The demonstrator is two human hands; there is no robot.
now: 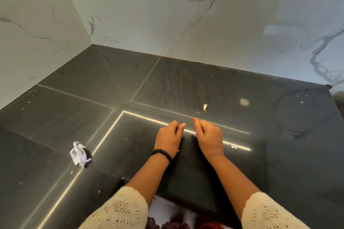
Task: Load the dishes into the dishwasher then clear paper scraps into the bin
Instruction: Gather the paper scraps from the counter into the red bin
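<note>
- Your countertop (pixel 186 83) is dark charcoal, flecked with pale specks and crossed by thin pale seam lines; one seam glints bright white near your hands
- Your walls (pixel 149 15) are white marble with grey veins
- The crumpled paper (pixel 79 153) is white with faint grey print
- A small scrap (pixel 205 107) is pale yellow; another scrap (pixel 233 146) is white
- Your bracelet (pixel 162 153) is black beads
- Your sleeves (pixel 119 210) are cream, in an openwork knit pattern

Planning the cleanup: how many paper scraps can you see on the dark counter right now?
2 clear ones: a crumpled white paper wad left of the left hand, and a small white scrap right of the right hand. Tinier specks are too small to identify.
</note>
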